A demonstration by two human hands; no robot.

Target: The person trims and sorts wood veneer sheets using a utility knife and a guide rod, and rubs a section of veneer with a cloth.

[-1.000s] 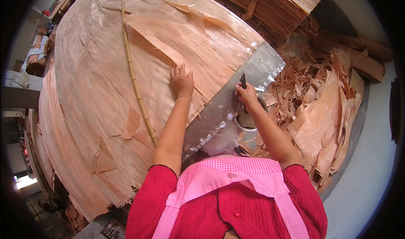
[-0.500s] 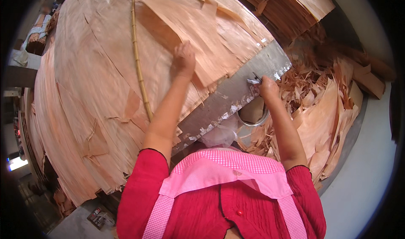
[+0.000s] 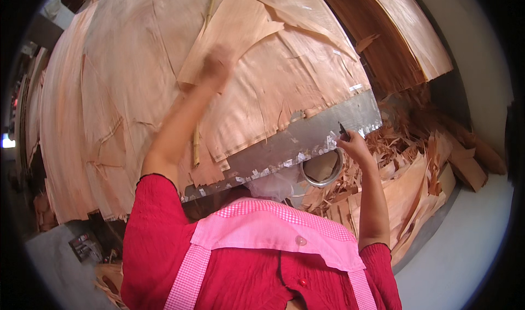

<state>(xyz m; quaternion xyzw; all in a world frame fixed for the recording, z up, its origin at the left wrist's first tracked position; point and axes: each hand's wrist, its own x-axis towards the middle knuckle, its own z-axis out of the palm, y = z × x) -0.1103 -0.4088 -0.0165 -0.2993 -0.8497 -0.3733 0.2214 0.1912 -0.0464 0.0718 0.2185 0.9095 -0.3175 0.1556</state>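
Thin reddish-tan wood veneer sheets [image 3: 262, 86] cover the worktable in wide layers. My left hand [image 3: 217, 64] is over a loose veneer piece [image 3: 232, 28] that lies across a bamboo stick [image 3: 211, 6]. Motion blurs its fingers, so whether they grip the piece is unclear. Past the veneer's near edge, my right hand [image 3: 354, 143] is closed around a small dark pointed tool [image 3: 343, 130], its tip upward. That hand is beside the grey table edge [image 3: 306, 132], where bits of white tape stick.
A round metal-rimmed container [image 3: 338, 165] stands below the table edge. Veneer scraps [image 3: 404, 168] heap up at the right. Another veneer stack [image 3: 394, 36] sits at the far right, near a pale wall [image 3: 465, 53]. Tools [image 3: 86, 247] lie at the lower left.
My left hand has swung left and a little up, and the loose veneer piece now lies farther left over the bamboo stick. My right hand still holds the dark tool; the view has shifted.
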